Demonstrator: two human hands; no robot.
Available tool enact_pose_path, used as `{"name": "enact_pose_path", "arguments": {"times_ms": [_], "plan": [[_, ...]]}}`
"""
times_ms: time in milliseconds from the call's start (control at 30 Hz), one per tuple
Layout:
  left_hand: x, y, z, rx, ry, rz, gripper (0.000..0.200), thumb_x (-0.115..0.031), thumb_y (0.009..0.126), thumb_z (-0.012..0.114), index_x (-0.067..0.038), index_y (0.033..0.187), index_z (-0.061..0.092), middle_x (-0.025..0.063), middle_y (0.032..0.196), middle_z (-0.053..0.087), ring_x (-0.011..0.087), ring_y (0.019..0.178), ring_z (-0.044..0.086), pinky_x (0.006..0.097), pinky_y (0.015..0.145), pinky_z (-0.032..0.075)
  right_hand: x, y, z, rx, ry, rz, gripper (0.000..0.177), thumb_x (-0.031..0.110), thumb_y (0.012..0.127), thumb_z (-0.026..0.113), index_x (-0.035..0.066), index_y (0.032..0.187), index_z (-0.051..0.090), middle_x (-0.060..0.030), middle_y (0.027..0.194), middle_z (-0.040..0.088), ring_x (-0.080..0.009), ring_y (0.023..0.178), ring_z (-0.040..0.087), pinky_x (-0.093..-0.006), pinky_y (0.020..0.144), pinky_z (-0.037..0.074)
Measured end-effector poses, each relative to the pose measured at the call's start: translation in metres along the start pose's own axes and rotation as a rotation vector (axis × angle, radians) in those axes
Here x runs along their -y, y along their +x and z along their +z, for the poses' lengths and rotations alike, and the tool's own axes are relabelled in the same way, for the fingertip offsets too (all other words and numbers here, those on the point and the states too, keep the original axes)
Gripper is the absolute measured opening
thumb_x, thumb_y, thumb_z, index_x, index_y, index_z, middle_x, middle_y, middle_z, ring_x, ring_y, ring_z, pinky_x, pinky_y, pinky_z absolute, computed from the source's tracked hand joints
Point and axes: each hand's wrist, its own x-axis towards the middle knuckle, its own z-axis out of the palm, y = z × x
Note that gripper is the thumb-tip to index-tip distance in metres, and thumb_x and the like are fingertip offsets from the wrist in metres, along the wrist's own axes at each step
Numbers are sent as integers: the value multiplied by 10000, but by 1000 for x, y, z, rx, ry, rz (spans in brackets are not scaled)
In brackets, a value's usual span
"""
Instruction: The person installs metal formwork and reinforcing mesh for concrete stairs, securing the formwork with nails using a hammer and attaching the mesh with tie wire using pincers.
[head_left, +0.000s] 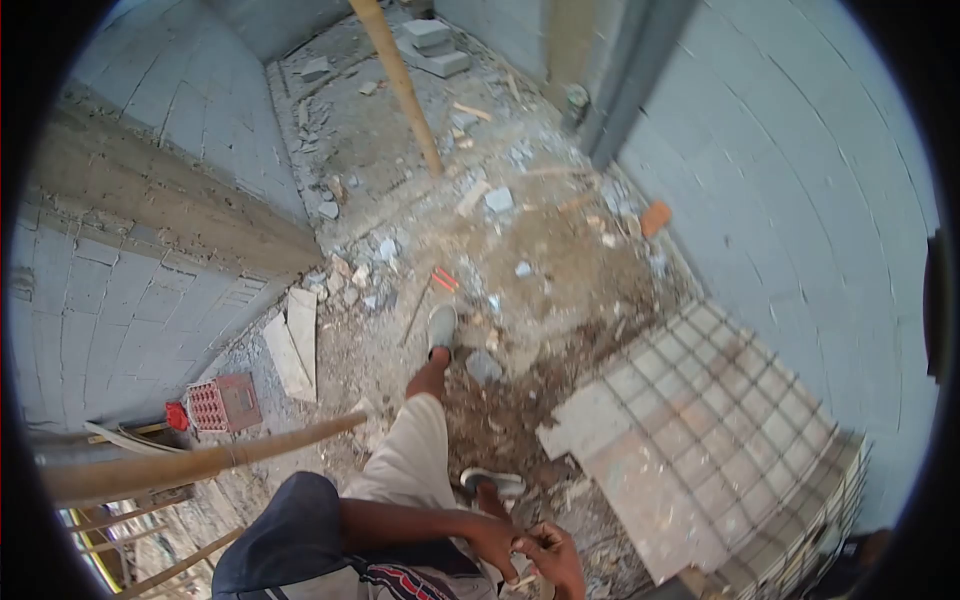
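Note:
At the bottom of the head view, my left hand (496, 546) and my right hand (558, 560) meet in front of my body. The fingers of both are curled in and pressed together, with the right thumb and fingertips close against the left hand. A small pale piece (524, 579) shows just below the fingers; its kind is too small to make out. On the ground ahead of my front foot lies something with two orange-red strips like handles (446, 279), beside a thin rod (414, 312).
At right, wire mesh (700, 420) lies over a pale board. One bamboo pole (398, 85) stands ahead; another (200, 460) crosses at left. A red crate (225, 402), white planks (293, 345), blocks (432, 48) and rubble lie between the grey block walls (790, 190).

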Motion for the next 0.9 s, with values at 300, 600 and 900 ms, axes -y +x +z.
{"name": "enact_pose_path", "arguments": {"times_ms": [300,600,900], "plan": [[4,-192,-223,-278,-251,267,653,-408,856,751,-14,1315,506,93,1121,584,217,1117,538,346,967,418,228,211,98,164,-24,200,203,186,915,730,-4,948,666,-55,757,652,-96,671,578,-288,633,480],[-19,-349,-283,-460,-906,310,512,-446,883,707,-79,1195,535,-35,817,498,49,646,447,229,504,326,418,328,192,763,-481,216,330,313,991,623,15,1134,630,-8,854,640,-87,734,572,-259,688,480],[-59,-346,-312,-655,-841,499,622,-509,854,713,-112,1290,517,-67,698,443,37,559,401,228,458,293,506,367,211,951,-1018,134,279,309,941,695,34,928,645,3,735,608,-56,640,534,-232,558,430]]}}
